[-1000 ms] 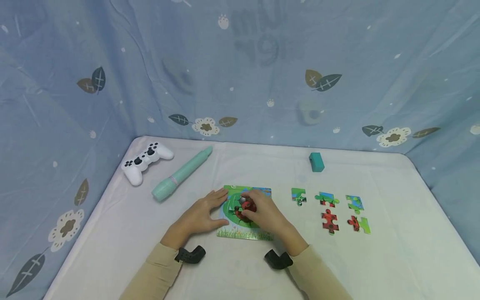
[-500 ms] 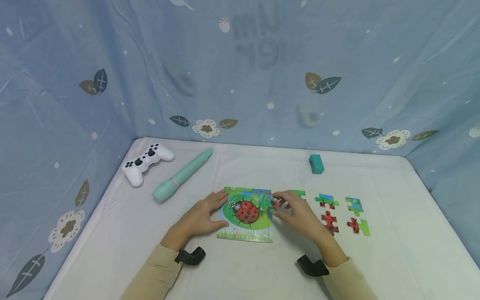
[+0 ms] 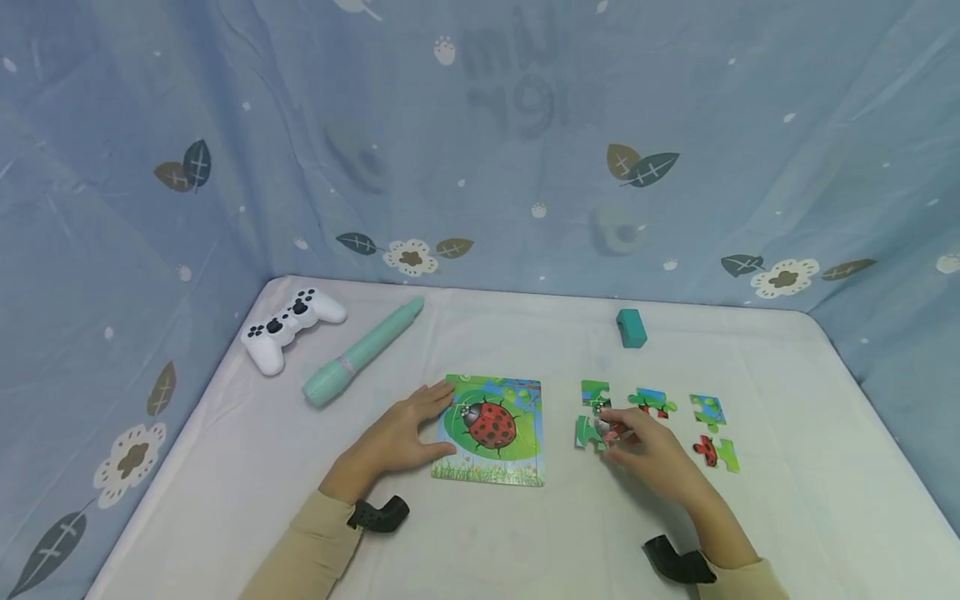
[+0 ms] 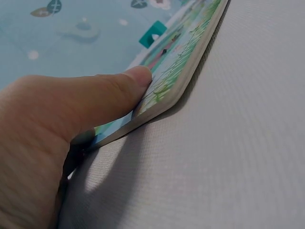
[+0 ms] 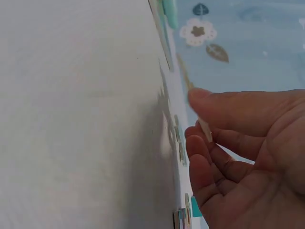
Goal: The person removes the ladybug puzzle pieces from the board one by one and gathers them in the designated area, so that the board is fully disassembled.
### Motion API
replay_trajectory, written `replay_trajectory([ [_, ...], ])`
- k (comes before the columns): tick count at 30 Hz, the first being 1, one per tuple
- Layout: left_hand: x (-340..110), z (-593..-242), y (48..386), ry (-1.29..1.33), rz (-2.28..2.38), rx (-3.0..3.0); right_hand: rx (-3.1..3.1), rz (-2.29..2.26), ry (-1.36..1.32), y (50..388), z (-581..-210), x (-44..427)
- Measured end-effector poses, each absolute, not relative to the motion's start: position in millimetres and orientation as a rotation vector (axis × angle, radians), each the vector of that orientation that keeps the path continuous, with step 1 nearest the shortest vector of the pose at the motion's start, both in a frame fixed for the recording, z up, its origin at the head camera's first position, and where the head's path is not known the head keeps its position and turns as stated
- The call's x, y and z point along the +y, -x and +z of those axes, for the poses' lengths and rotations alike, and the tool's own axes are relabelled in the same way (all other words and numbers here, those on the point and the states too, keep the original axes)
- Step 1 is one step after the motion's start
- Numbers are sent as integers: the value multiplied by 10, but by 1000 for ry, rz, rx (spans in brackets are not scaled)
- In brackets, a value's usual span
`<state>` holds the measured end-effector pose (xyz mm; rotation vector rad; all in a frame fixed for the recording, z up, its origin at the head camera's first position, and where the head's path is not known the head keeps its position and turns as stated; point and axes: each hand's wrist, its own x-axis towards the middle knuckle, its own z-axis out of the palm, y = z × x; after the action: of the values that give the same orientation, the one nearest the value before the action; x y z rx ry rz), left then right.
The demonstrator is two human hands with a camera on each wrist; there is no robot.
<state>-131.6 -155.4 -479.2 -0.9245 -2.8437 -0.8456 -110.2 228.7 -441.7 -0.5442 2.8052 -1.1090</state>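
Note:
A square ladybug picture board (image 3: 489, 429) lies on the white table in the head view. My left hand (image 3: 393, 433) rests at its left edge, fingers and thumb spread; in the left wrist view the thumb (image 4: 109, 95) lies on the board's edge (image 4: 171, 95). My right hand (image 3: 656, 454) pinches a green and red puzzle piece (image 3: 588, 433) between thumb and fingers, right of the board. In the right wrist view the piece (image 5: 206, 130) shows edge-on in the hand (image 5: 238, 143). Just behind it lies a green corner piece (image 3: 596, 393).
More loose pieces lie at the right: a blue-green one (image 3: 651, 400), a corner one (image 3: 708, 409) and a red-green one (image 3: 716, 452). A teal block (image 3: 632, 328) stands farther back. At the back left are a white game controller (image 3: 292, 325) and a mint-green stick-like object (image 3: 363, 352).
My right hand has moved right from over the board, carrying the pinched piece, to beside the loose pieces. The left hand has stayed at the board's edge.

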Motion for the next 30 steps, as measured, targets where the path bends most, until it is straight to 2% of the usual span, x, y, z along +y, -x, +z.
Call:
replay_trajectory([
  [15, -1563, -4799, 1316, 924, -852, -2848, 2893, -910, 589, 1084, -4475, 2328],
  [30, -1562, -4792, 1309, 892, -884, -2890, 2863, -939, 539, 1075, -4472, 2323],
])
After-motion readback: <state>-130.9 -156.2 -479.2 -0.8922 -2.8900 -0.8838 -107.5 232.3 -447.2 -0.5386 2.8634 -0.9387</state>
